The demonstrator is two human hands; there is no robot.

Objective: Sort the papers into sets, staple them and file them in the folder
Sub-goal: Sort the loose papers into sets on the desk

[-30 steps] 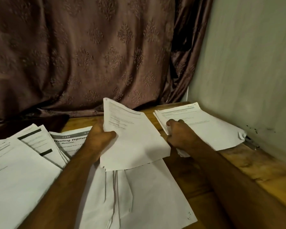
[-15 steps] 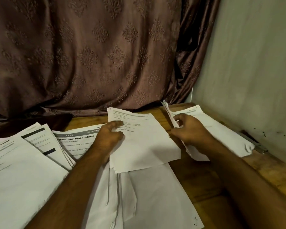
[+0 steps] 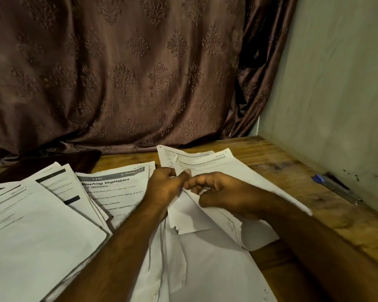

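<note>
A: What's in the hands?

B: A small set of papers (image 3: 205,168), lifted off the table (image 3: 271,162) near its far right corner. The left hand (image 3: 164,186) pinches the near-left part of the top sheets between thumb and fingers; the right hand (image 3: 225,195) curls round the same bundle from the right, so both hands meet on it, almost touching.

A: Why hold it that way?

B: My guess is the sheets are being squared or leafed through, to check they belong together before stapling.

A: And the rest of the paper?

B: A "Washing Vegetables" worksheet (image 3: 116,188) lies flat just left of the hands. Further left, fanned stacks (image 3: 42,214) run toward the table's left edge. Blank-looking sheets (image 3: 205,269) spread under the forearms at the near edge. They look like piles kept apart by kind.

A: Any stapler?

B: A slim metal tool with a blue end (image 3: 336,188) rests at the right edge against the wall (image 3: 336,83); probably the stapler, but I cannot be sure. It's parked within reach yet clear of the sorting. No folder is visible, and a brown curtain (image 3: 129,73) hangs behind the far edge
</note>
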